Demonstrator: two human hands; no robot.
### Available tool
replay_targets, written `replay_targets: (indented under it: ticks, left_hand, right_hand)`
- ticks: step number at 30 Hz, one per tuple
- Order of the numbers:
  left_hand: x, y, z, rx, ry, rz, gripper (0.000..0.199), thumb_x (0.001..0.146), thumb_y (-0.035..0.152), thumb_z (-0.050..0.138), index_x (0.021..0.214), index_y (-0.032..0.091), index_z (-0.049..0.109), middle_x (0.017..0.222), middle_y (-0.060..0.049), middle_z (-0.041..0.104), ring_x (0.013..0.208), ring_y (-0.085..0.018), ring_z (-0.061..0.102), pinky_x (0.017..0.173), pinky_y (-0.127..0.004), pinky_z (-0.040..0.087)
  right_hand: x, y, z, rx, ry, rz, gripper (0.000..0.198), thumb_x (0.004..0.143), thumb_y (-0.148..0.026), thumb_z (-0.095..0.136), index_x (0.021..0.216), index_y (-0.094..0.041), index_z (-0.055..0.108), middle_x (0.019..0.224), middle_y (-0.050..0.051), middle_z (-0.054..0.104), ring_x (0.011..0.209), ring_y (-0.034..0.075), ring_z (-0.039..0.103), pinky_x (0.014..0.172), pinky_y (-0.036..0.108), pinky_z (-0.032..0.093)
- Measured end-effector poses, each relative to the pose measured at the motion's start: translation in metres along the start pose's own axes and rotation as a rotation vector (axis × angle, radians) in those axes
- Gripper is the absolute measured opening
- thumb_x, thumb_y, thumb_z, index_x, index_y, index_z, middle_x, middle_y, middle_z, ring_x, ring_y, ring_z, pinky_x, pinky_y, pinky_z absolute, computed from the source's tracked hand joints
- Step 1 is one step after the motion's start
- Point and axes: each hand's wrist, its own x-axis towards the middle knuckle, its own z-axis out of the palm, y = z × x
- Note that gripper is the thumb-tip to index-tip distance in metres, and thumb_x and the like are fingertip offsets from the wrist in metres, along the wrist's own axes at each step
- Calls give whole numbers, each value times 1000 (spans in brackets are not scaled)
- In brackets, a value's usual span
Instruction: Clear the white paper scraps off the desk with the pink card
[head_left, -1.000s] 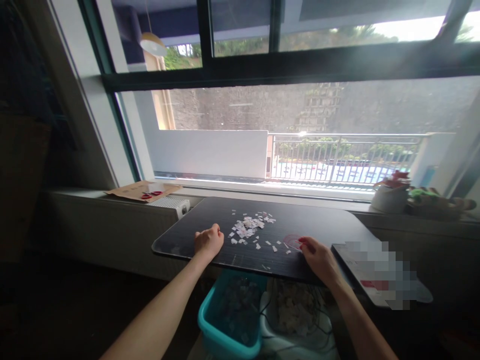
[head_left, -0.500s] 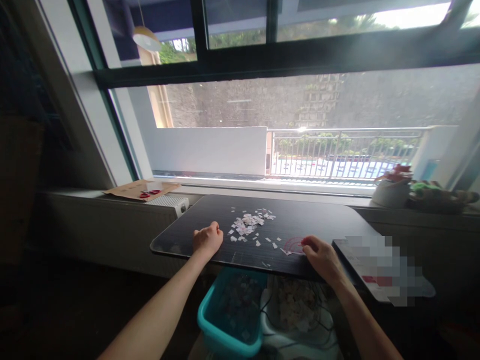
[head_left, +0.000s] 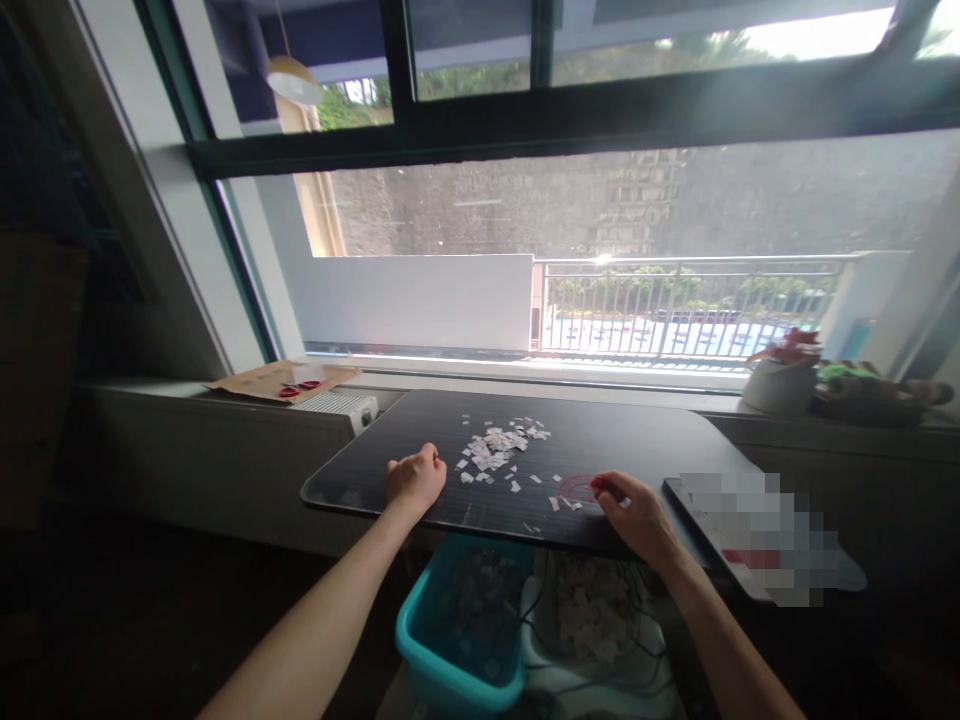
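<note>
A thin red ring [head_left: 576, 489] lies flat on the dark table [head_left: 645, 440], near its front edge. The right hand [head_left: 634, 515] touches the ring's right side, fingers bent and close together at its rim. To the left of the ring is a pile of paper bits [head_left: 495, 450]. The left hand [head_left: 416, 478] rests left of the pile, curled in a fist. Below the table's front edge stand a blue bin [head_left: 457, 625] and a white bin [head_left: 592, 640], both holding scraps.
</note>
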Motion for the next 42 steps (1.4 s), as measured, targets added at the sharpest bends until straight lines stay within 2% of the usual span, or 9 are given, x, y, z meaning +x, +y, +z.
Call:
replay_targets:
  ticks: [5, 15, 31, 35, 39, 42]
  left_hand:
    - [0, 0, 1, 6, 2, -9, 26, 95, 37, 52, 104, 14, 60, 93, -4, 64, 84, -19, 63, 84, -43, 48]
    - [1, 0, 1, -2, -10, -25, 28, 94, 36, 54, 111, 15, 58, 108, -7, 61, 93, -21, 61, 85, -43, 49]
    - [0, -1, 1, -18, -10, -7, 27, 94, 38, 53, 107, 14, 59, 100, -6, 62, 85, -19, 61, 80, -40, 49]
    - [-1, 0, 0, -18, -9, 4, 27, 96, 38, 51, 104, 14, 60, 92, -4, 64, 82, -18, 62, 83, -41, 48]
    - [-1, 1, -2, -4, -5, -8, 27, 95, 38, 52, 105, 14, 60, 95, -5, 64, 85, -19, 62, 84, -43, 48]
    - [-1, 1, -2, 1, -4, -6, 26, 95, 37, 52, 104, 14, 60, 94, -4, 64, 84, -19, 62, 84, -42, 48]
  right_hand:
    - [0, -1, 0, -13, 11, 18, 24, 77, -25, 48, 85, -19, 70, 81, 4, 73, 71, 19, 64, 67, 29, 47]
    - [1, 0, 2, -2, 1, -16, 25, 79, -26, 48, 90, -19, 70, 84, 4, 73, 71, 18, 64, 67, 27, 47]
    - [1, 0, 2, 20, 9, -42, 27, 82, -29, 48, 93, -18, 70, 86, 6, 74, 70, 18, 63, 67, 29, 49]
    - [-1, -2, 1, 26, -6, -38, 25, 79, -27, 48, 89, -19, 69, 84, 5, 74, 72, 18, 65, 66, 28, 48]
    - [-1, -3, 0, 24, -8, -12, 23, 76, -24, 47, 83, -18, 68, 77, 3, 72, 68, 17, 64, 65, 27, 48]
    - [-1, -3, 0, 24, 8, 8, 25, 76, -25, 46, 86, -18, 68, 77, 3, 72, 68, 17, 64, 65, 27, 48]
